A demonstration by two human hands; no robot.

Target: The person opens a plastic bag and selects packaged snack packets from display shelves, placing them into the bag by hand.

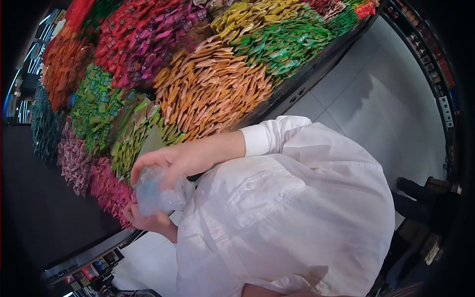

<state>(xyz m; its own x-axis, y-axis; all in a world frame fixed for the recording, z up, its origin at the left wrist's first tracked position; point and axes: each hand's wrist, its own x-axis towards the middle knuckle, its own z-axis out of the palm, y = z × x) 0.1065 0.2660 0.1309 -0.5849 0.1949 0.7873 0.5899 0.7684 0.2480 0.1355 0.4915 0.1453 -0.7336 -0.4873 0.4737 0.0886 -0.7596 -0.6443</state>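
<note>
My right hand (180, 159) reaches out from a white sleeve, its fingers curved round the upper side of a crumpled clear plastic bag (161, 193). Below, my left hand (148, 221) grips the bag's lower edge, with its forearm partly hidden behind the white shirt. A bluish tint shows through the plastic; I cannot make out whether anything is inside. Just beyond my right hand stands a flat greenish panel (152, 140) among green-wrapped packets (129, 143). Pink packets (113, 190) lie behind my left hand.
The display holds heaps of small packets: orange (213, 89), green (287, 44), red (116, 44) and purple (163, 34). Its dark edge (302, 86) borders a grey tiled floor (371, 99). Shelves (430, 64) line the far right. Dark-clothed legs (415, 198) show at right.
</note>
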